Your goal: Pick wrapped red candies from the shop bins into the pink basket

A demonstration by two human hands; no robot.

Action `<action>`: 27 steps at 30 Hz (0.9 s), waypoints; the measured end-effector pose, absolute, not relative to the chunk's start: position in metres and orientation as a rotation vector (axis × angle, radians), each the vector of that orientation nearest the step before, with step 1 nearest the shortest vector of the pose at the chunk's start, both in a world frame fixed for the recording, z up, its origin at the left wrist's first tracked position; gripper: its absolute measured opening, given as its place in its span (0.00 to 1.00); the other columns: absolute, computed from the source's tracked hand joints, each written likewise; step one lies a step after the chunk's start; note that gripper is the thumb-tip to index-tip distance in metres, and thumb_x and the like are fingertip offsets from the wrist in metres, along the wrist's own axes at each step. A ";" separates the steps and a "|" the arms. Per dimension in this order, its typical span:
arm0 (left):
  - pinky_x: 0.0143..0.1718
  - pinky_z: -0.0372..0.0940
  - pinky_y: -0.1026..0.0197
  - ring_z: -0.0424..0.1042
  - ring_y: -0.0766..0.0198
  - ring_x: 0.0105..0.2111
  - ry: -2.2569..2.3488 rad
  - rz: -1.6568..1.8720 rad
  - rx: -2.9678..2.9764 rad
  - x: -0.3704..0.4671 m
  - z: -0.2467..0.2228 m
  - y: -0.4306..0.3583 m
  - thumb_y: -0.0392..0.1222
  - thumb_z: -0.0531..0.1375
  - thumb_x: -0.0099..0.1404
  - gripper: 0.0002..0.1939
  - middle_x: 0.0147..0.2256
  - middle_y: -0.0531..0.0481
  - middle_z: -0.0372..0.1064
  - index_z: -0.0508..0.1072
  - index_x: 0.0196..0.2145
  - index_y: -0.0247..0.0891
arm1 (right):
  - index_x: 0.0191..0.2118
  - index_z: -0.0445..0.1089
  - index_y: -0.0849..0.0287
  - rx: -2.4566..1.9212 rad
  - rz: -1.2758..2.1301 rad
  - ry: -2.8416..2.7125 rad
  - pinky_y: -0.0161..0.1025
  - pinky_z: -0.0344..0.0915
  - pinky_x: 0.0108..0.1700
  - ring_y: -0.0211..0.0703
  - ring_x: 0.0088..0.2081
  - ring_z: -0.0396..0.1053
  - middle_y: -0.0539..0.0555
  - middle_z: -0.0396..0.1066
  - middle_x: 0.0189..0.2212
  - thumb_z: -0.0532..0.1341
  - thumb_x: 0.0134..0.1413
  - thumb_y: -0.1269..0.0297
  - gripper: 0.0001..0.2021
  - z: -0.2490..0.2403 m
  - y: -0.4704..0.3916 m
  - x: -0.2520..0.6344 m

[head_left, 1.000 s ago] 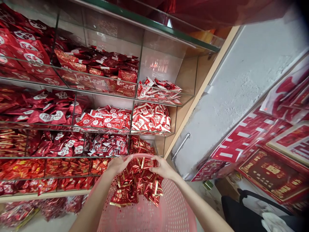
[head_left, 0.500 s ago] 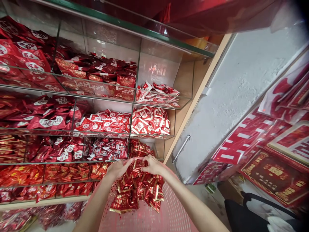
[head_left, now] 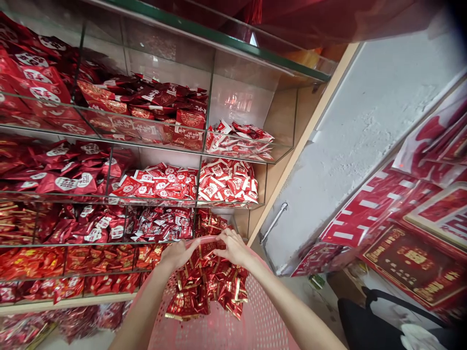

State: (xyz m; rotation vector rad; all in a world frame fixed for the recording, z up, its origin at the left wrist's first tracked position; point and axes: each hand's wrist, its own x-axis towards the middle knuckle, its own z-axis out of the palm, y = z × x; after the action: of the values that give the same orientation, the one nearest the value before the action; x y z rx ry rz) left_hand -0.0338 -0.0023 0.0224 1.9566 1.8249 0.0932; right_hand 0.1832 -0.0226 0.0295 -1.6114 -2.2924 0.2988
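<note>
A pink perforated plastic basket [head_left: 262,311] stands in front of me, its far rim against the shelves. A heap of red and gold foil-wrapped packets [head_left: 215,287] lies inside against the far wall. My left hand [head_left: 178,253] is closed over the rim, thumb stretched toward the middle; its other fingers are hidden. A short way to the right, my right hand [head_left: 231,247] is also closed on the rim, with its thumb and fingertips close to the packets. Just beyond it, similar red-gold packets [head_left: 209,222] lie in a shelf compartment.
Glass-fronted shelves [head_left: 156,200] hold several compartments of red packets on the left. A wooden side panel [head_left: 292,155] and a grey wall [head_left: 339,131] stand to the right. Red printed decorations [head_left: 368,204] hang there, with a black chair [head_left: 361,316] below.
The packet held up between my hands has dropped lower, onto the heap. My right hand has shifted slightly up at the rim; my left has barely moved. The view has tilted slightly.
</note>
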 end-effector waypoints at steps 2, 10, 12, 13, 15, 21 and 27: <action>0.42 0.62 0.49 0.68 0.44 0.45 1.826 0.094 1.952 -0.034 0.022 -0.002 0.75 0.31 0.49 0.49 0.43 0.34 0.71 0.69 0.44 0.35 | 0.43 0.67 0.56 -1.664 0.320 -2.205 0.38 0.55 0.45 0.43 0.44 0.61 0.54 0.64 0.41 0.58 0.51 0.52 0.16 0.031 -0.008 0.194; 0.41 0.62 0.47 0.69 0.43 0.43 1.829 0.085 1.968 -0.033 0.022 -0.003 0.74 0.31 0.49 0.48 0.42 0.33 0.71 0.69 0.42 0.33 | 0.41 0.70 0.59 -2.049 0.519 -1.991 0.33 0.59 0.41 0.43 0.42 0.67 0.56 0.70 0.39 0.58 0.49 0.70 0.11 0.015 0.058 0.230; 0.41 0.62 0.47 0.69 0.42 0.43 1.831 0.095 1.970 -0.033 0.021 -0.003 0.74 0.31 0.49 0.48 0.42 0.33 0.71 0.70 0.42 0.34 | 0.39 0.71 0.60 -2.146 0.616 -1.949 0.34 0.61 0.39 0.47 0.41 0.69 0.58 0.71 0.38 0.62 0.43 0.67 0.13 0.006 0.067 0.228; 0.41 0.62 0.47 0.69 0.42 0.43 1.833 0.101 1.972 -0.034 0.020 -0.003 0.74 0.31 0.49 0.48 0.41 0.33 0.71 0.70 0.42 0.34 | 0.38 0.71 0.62 -2.195 0.660 -1.918 0.36 0.61 0.38 0.49 0.41 0.69 0.59 0.71 0.39 0.64 0.41 0.64 0.15 0.001 0.071 0.225; 0.41 0.62 0.47 0.69 0.43 0.43 1.842 0.107 1.975 -0.033 0.020 -0.003 0.74 0.31 0.49 0.48 0.42 0.34 0.71 0.70 0.41 0.34 | 0.39 0.70 0.64 -2.282 0.739 -1.843 0.39 0.63 0.36 0.53 0.40 0.69 0.63 0.71 0.40 0.67 0.34 0.60 0.22 -0.007 0.079 0.218; 0.42 0.62 0.47 0.69 0.43 0.44 1.846 0.099 1.964 -0.032 0.023 -0.004 0.74 0.32 0.50 0.47 0.42 0.33 0.71 0.70 0.43 0.35 | 0.40 0.69 0.63 -2.388 0.872 -1.648 0.41 0.66 0.33 0.56 0.39 0.70 0.62 0.72 0.37 0.71 0.21 0.59 0.31 -0.027 0.100 0.205; 0.41 0.62 0.47 0.69 0.44 0.42 1.844 0.103 1.981 -0.033 0.020 -0.003 0.74 0.33 0.50 0.47 0.42 0.33 0.71 0.70 0.42 0.34 | 0.22 0.69 0.63 -2.394 0.923 -1.542 0.40 0.65 0.25 0.55 0.29 0.71 0.56 0.70 0.20 0.70 0.22 0.63 0.15 -0.035 0.104 0.205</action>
State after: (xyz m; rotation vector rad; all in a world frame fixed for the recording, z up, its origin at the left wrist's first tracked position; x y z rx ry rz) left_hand -0.0333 -0.0029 0.0205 1.9813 1.8441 0.1028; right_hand 0.2047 0.1037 -0.0346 -2.3936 -1.5417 0.9232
